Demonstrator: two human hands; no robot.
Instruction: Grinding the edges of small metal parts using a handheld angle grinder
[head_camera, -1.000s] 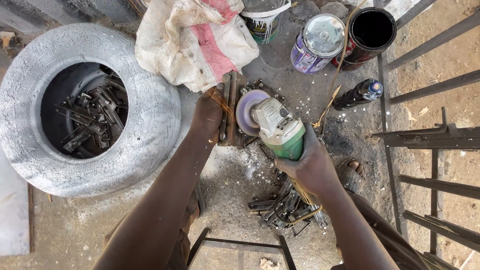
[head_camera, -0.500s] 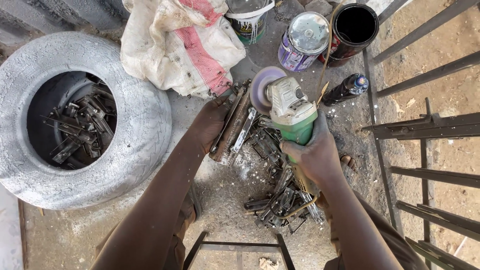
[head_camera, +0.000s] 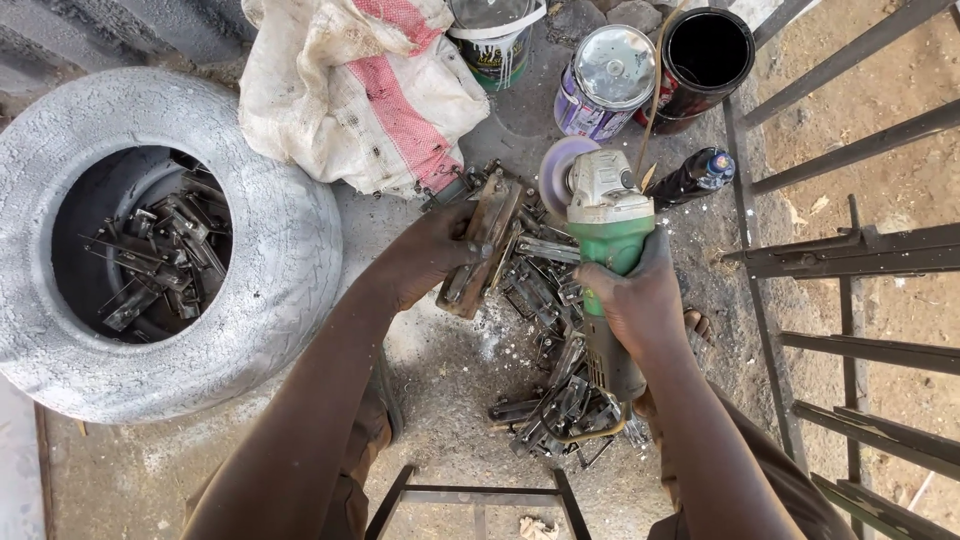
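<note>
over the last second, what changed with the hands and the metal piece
The left hand lifted a rusty metal piece off the scrap pile and now holds it tilted beside the grinder's disc. The right hand kept its grip on the green grinder. The tyre, sack and cans lie as before; only the camera shifted.

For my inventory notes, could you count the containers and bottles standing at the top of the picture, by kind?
Paint cans with a lid on: 2 (white-rimmed can, purple can)
Open black cans: 1 (open black can)
Dark bottles lying down: 1 (bottle)
Total: 4
</note>
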